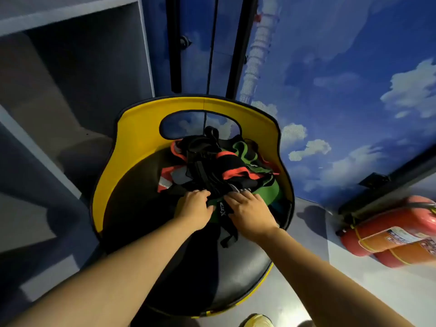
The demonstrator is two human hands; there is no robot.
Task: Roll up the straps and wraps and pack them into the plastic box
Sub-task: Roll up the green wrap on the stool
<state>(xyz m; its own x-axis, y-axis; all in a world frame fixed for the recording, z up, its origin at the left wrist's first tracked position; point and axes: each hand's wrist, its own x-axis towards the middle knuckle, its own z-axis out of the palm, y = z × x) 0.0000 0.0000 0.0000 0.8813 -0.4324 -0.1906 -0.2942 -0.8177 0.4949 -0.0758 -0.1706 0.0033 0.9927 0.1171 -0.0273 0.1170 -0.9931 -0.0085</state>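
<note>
Head view. A tangled pile (219,166) of straps and wraps — black, green, and red-edged — lies on the black seat (141,208) of a chair, heaped toward the back of the seat against the yellow backrest (141,128). One black strap (227,223) with white lettering trails from the pile toward the seat's front edge, passing between the two hands. No plastic box is in view.

Left hand (195,210): palm down at the near edge of the pile, fingers slightly curled with the tips at the black fabric; whether they pinch a strap or merely press on it cannot be told. Right hand (250,212): palm down just beside the left, fingers extended and spread, resting flat on the green and black material; nothing is seen enclosed in it.

Handling, as judged: the pieces look soft, light and limp, woven or elastic, with no stiffness of their own, so they should fold and roll readily but will sag and drag neighbours along where they are interlaced. A free end is the sensible place to take hold, such as the loose tail of the lettered strap nearest the hands, drawing it clear of the heap before rolling. Rolling appears not yet begun; every piece visible is unrolled.

Beside the chair, to the right, red fire extinguishers (389,234) lie on the floor (313,232).
</note>
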